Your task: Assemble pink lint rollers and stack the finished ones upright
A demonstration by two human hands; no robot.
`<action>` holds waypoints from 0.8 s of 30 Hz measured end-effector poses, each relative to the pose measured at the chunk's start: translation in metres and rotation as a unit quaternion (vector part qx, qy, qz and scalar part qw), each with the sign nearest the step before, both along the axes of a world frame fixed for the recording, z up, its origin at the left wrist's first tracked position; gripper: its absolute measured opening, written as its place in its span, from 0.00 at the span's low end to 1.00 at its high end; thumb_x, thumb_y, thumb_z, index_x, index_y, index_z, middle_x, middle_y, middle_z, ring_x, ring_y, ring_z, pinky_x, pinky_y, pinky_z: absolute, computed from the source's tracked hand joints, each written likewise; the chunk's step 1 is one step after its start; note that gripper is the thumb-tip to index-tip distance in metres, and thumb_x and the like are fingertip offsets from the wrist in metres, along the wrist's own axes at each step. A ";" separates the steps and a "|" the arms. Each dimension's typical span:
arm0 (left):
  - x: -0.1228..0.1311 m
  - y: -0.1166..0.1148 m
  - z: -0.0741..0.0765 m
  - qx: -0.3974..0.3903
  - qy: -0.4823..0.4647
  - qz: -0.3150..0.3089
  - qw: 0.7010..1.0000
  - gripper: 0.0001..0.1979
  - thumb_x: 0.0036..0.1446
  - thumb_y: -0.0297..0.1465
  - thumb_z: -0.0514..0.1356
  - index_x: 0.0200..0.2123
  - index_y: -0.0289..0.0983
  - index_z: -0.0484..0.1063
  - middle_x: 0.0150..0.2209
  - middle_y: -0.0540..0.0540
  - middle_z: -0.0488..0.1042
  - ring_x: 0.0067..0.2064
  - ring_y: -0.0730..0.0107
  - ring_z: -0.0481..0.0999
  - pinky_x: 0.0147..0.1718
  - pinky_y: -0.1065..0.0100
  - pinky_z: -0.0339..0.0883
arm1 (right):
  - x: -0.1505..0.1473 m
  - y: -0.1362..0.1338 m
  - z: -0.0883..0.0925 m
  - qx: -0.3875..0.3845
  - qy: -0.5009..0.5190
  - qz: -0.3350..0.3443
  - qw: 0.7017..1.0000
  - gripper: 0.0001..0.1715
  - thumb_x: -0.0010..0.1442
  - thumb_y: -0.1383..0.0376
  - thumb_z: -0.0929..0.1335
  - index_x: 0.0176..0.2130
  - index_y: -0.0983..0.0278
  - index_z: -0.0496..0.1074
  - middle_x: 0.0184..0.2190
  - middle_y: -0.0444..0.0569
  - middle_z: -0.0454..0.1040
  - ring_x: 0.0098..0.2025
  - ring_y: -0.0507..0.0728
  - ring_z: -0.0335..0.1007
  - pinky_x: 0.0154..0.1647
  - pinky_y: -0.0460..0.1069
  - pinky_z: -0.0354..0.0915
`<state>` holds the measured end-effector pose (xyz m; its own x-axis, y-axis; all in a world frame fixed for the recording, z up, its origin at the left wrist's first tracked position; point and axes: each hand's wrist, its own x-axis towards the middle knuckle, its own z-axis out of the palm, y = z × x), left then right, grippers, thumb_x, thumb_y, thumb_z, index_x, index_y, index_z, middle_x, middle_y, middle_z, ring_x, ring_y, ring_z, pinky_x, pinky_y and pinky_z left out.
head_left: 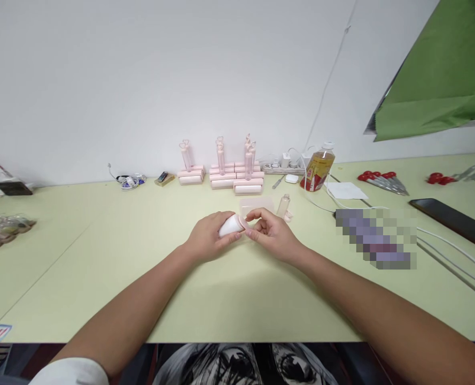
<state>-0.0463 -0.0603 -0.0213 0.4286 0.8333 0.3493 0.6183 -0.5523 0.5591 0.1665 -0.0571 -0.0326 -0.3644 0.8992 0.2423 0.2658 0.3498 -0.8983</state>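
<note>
My left hand (208,235) is closed round a small white and pink box (231,225), held on its side just above the pale green table (101,267). My right hand (272,233) meets it from the right, its fingertips pinched at the box's pink end. Just behind the hands lie a clear plastic piece (257,204) and a small clear bottle (284,205) standing upright.
Stacks of pink boxes (235,179) with upright tubes stand at the back by the wall. A yellow drink bottle (318,167), a power strip (286,167), red-handled scissors (381,179), a dark phone (453,222), white cables (453,248) and a green sheet (441,75) are at the right. Bagged items (0,230) lie at the left.
</note>
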 end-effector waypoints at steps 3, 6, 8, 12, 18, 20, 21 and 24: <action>-0.002 0.001 -0.004 -0.025 -0.057 0.042 0.997 0.21 0.57 0.46 0.59 0.49 0.40 0.70 0.44 0.45 0.76 0.42 0.60 0.73 0.39 0.66 0.62 | 0.007 0.003 0.009 0.104 -0.001 -0.113 0.988 0.10 0.58 0.58 0.67 0.39 0.60 0.67 0.31 0.46 0.70 0.30 0.54 0.64 0.32 0.50 0.62; -0.004 0.005 -0.009 -0.054 -0.138 0.086 0.985 0.22 0.56 0.46 0.60 0.48 0.39 0.69 0.41 0.46 0.75 0.40 0.63 0.72 0.37 0.67 0.62 | 0.024 0.017 0.017 0.209 -0.010 -0.297 0.932 0.13 0.57 0.60 0.66 0.42 0.61 0.67 0.40 0.51 0.71 0.39 0.59 0.67 0.40 0.53 0.63; -0.003 0.008 -0.012 -0.094 -0.221 0.103 0.965 0.22 0.55 0.47 0.60 0.45 0.38 0.69 0.37 0.47 0.75 0.35 0.66 0.72 0.33 0.69 0.62 | 0.037 0.031 0.018 0.214 -0.050 -0.366 0.904 0.22 0.54 0.59 0.67 0.48 0.62 0.65 0.47 0.54 0.70 0.46 0.63 0.65 0.45 0.57 0.62; 0.000 0.014 -0.014 -0.251 -0.402 0.094 0.876 0.24 0.52 0.53 0.59 0.36 0.37 0.67 0.26 0.50 0.72 0.24 0.71 0.69 0.23 0.71 0.60 | 0.053 0.055 0.011 0.105 -0.201 -0.354 0.907 0.20 0.49 0.58 0.68 0.43 0.62 0.69 0.44 0.56 0.73 0.49 0.70 0.64 0.48 0.62 0.59; 0.003 0.014 -0.012 -0.370 -0.533 0.101 0.754 0.23 0.49 0.50 0.63 0.36 0.36 0.67 0.25 0.48 0.74 0.23 0.70 0.72 0.22 0.70 0.66 | 0.038 0.031 0.019 0.144 -0.165 -0.244 0.945 0.12 0.58 0.57 0.65 0.38 0.61 0.71 0.39 0.52 0.75 0.43 0.63 0.68 0.44 0.55 0.61; 0.004 0.012 -0.011 -0.410 -0.546 0.069 0.727 0.22 0.49 0.48 0.63 0.36 0.36 0.66 0.25 0.48 0.73 0.23 0.69 0.73 0.22 0.68 0.68 | 0.027 0.013 0.023 0.154 -0.132 -0.157 0.967 0.13 0.62 0.55 0.64 0.42 0.61 0.69 0.38 0.50 0.75 0.39 0.59 0.69 0.40 0.51 0.62; 0.004 0.011 -0.011 -0.421 -0.547 0.045 0.722 0.21 0.48 0.46 0.64 0.36 0.36 0.66 0.25 0.48 0.73 0.22 0.68 0.74 0.22 0.67 0.69 | 0.021 0.005 0.023 0.159 -0.128 -0.123 0.971 0.13 0.63 0.55 0.64 0.42 0.61 0.69 0.37 0.49 0.75 0.38 0.57 0.69 0.39 0.50 0.62; 0.006 0.007 -0.010 -0.416 -0.539 -0.022 0.732 0.20 0.45 0.40 0.67 0.37 0.37 0.64 0.25 0.50 0.72 0.21 0.69 0.73 0.21 0.68 0.70 | 0.008 -0.010 0.020 0.179 -0.138 -0.035 0.974 0.14 0.65 0.54 0.63 0.42 0.60 0.68 0.34 0.47 0.73 0.34 0.55 0.67 0.37 0.49 0.62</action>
